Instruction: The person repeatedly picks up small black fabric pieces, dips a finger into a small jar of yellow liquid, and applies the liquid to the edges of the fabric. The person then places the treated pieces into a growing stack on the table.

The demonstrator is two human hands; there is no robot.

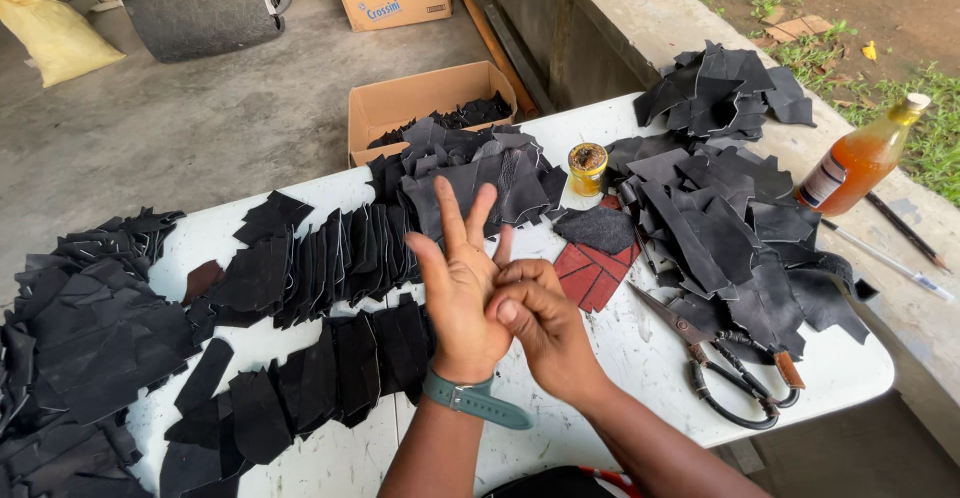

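My left hand [455, 283] is raised above the white table [640, 348], palm up and fingers spread, with a teal strap [475, 400] on the wrist. My right hand [538, 323] presses against it, its fingers curled over the left hand's lower fingers and its thumb on top. Neither hand holds an object. Under them lie rows of overlapping black leather pieces [330, 258]. A reddish-brown leather piece [592, 270] sits just right of the hands, with a dark piece on top of it. A small round tin [587, 165] with yellow contents stands behind.
Black-handled scissors [725, 368] lie at the right front. More black leather is heaped to the right [720, 218] and left [80, 328]. A bottle of amber liquid [860, 158], a pencil and a pen rest on the ledge. Cardboard boxes [425, 98] stand on the concrete floor.
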